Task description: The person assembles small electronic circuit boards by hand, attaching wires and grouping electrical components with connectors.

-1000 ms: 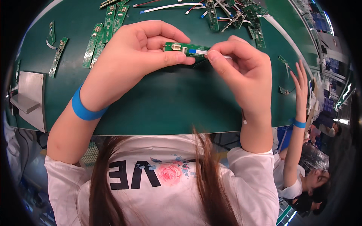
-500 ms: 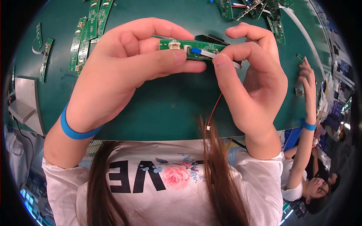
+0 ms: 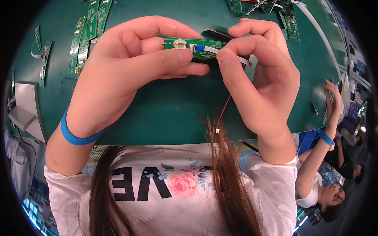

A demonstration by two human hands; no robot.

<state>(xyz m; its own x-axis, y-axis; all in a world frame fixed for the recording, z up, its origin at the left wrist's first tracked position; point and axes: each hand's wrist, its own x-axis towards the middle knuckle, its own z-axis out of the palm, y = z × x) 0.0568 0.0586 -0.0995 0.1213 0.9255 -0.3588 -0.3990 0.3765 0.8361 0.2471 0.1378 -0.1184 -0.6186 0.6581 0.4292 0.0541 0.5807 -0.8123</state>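
My left hand (image 3: pixel 114 67) is closed around the left part of a narrow green circuit board (image 3: pixel 210 42), its thumb on the face below a cream socket (image 3: pixel 180 44). A white flat ribbon cable (image 3: pixel 212 49) with a blue end lies over the board. Its blue tip meets a small connector beside my left thumb; whether it is fully seated I cannot tell. My right hand (image 3: pixel 264 70) pinches the ribbon between thumb and forefinger at the board's right end. Behind the board a dark strip (image 3: pixel 218 35) shows. A thin red wire (image 3: pixel 224 112) hangs below, ending in a small white plug.
Several green boards (image 3: pixel 92 23) lie at the far left, with smaller ones (image 3: pixel 45 63) farther left. A heap of boards and cables (image 3: pixel 271 8) sits at the far right. A metal stand (image 3: pixel 27 106) is at the left edge. A co-worker's hand (image 3: pixel 332 96) reaches in at right.
The ribbon's blue end has moved left and up, from lying askew on the board to lining up against the connector. At right, the co-worker's hand has moved down.
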